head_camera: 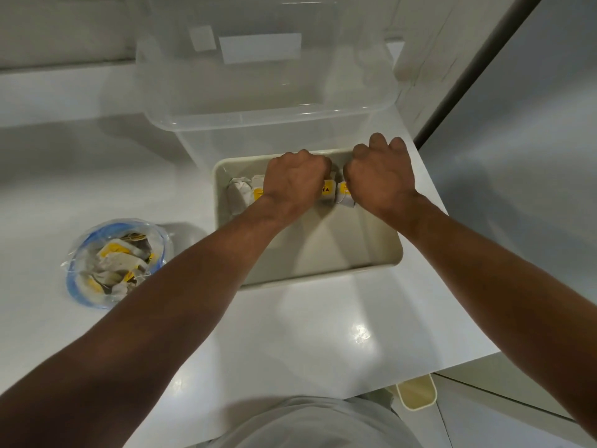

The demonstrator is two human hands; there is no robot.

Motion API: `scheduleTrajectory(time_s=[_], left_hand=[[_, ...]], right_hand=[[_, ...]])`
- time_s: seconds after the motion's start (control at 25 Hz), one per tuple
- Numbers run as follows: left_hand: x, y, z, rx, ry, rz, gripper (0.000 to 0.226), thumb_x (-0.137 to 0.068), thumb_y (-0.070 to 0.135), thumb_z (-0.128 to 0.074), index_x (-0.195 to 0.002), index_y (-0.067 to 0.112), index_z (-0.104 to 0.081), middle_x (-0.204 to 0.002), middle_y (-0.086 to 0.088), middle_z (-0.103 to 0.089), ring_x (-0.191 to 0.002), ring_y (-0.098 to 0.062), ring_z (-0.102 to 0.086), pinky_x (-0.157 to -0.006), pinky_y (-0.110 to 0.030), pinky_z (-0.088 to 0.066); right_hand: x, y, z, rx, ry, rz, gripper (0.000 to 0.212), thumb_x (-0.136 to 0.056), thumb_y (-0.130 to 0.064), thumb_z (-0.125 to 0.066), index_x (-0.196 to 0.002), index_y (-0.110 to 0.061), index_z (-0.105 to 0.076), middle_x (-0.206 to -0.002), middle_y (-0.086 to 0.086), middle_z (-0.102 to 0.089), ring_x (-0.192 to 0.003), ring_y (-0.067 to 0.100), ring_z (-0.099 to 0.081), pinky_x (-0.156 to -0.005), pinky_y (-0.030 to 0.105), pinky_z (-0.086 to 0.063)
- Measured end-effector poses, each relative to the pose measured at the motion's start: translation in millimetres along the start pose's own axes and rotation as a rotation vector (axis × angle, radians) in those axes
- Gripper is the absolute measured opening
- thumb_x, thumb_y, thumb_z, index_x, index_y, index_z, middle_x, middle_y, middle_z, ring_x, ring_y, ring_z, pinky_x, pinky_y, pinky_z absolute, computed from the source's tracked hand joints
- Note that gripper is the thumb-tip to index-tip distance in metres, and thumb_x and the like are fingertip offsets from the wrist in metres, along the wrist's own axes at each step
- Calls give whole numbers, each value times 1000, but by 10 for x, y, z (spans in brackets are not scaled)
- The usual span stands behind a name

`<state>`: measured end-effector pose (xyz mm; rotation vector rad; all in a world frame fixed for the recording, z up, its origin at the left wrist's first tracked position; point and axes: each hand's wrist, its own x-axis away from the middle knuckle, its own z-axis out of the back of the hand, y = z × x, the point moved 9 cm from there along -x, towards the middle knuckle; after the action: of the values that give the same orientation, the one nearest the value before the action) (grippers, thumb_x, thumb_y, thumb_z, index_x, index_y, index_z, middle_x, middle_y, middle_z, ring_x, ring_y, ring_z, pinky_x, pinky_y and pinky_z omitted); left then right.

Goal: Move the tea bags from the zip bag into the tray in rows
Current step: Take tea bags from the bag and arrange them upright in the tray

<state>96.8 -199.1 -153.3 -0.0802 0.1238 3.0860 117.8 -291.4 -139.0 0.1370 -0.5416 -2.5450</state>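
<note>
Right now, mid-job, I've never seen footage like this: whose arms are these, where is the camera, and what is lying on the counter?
No machine here: a person's bare arms, filmed by one camera on their head looking down. The left hand and right hand are curled over a row of tea bags at the far end of the beige tray; whether they grip any is hidden. The open zip bag, with more bags inside, lies to its left on the white counter. A clear tub stands behind the tray.
</note>
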Motion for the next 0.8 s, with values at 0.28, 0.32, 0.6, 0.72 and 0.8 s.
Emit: scheduleTrajectory(time_s=[0.28, 0.32, 0.6, 0.72, 0.8], left_hand=[[19, 64, 73, 1, 58, -37, 28, -94, 24, -52, -122, 24, -58, -100, -10, -70, -89, -35, -64, -65, -34, -34], [20, 60, 59, 6, 56, -37, 27, -94, 24, -51, -121, 24, -59, -99, -10, -70, -89, -35, -64, -64, -34, -34], [106, -95, 140, 41, 40, 25, 22, -90, 34, -59, -107, 21, -63, -97, -8, -70, -87, -35, -66, -70, -36, -47], [423, 8, -2, -58, -105, -129, 34, -94, 44, -53, -126, 35, -61, -108, -6, -69, -99, -32, -66, -72, -34, -46], [620, 108, -196, -134, -249, -254, 39, -98, 37, -51, -136, 38, -52, -110, -2, -68, -101, -27, -66, -66, -32, -44]], right_hand=[[32, -36, 24, 48, -38, -48, 10, -81, -22, -62, -89, -19, -67, -79, 0, -51, -95, 26, -50, -81, 40, -35], [34, -39, 17, 45, -49, -44, 9, -81, -22, -63, -88, -19, -67, -79, 1, -53, -94, 25, -50, -82, 40, -36], [104, 72, 171, -60, 73, -131, 4, -75, -20, -71, -79, -20, -69, -75, 2, -60, -73, 25, -59, -63, 32, -38], [371, -1, 173, -306, -1, -196, 18, -92, -21, -54, -104, -21, -67, -100, 6, -66, -89, 33, -65, -65, 33, -45], [542, -270, 70, -337, -174, -144, 25, -96, -19, -46, -113, -18, -64, -112, 8, -67, -102, 33, -65, -78, 35, -50]])
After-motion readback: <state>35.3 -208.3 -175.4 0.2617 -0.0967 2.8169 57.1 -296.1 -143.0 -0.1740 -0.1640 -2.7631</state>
